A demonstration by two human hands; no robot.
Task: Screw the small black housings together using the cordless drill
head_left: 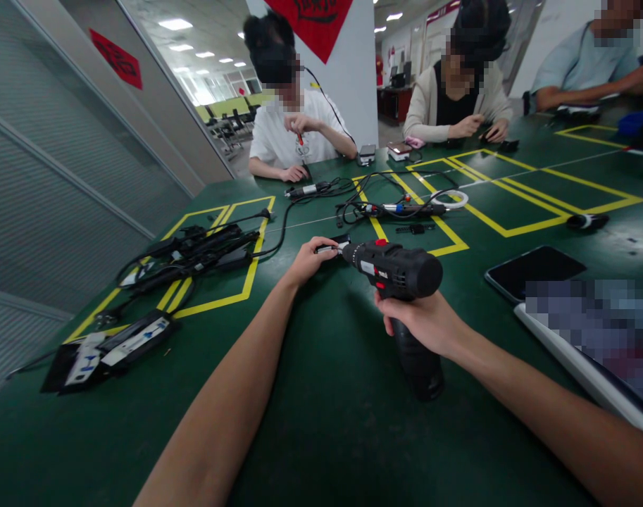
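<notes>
My right hand point(413, 317) is wrapped round the handle of a black cordless drill point(398, 267) with red switches. The drill lies level, its chuck pointing left and away from me. At its tip, the bit meets or nearly meets a small black and silver part point(332, 250) on the green table. My left hand point(309, 262) pinches this part from the left, with fingertips close to the bit. What exactly the part is, I cannot make out, since fingers and chuck hide some of it.
Black cable-fitted devices point(205, 253) and flat black pieces with white labels point(125, 345) lie at left. Beyond my hands are a corded electric screwdriver point(406, 209) and a white ring point(456, 199). Phones point(535, 271) lie at right. Several people sit across the table.
</notes>
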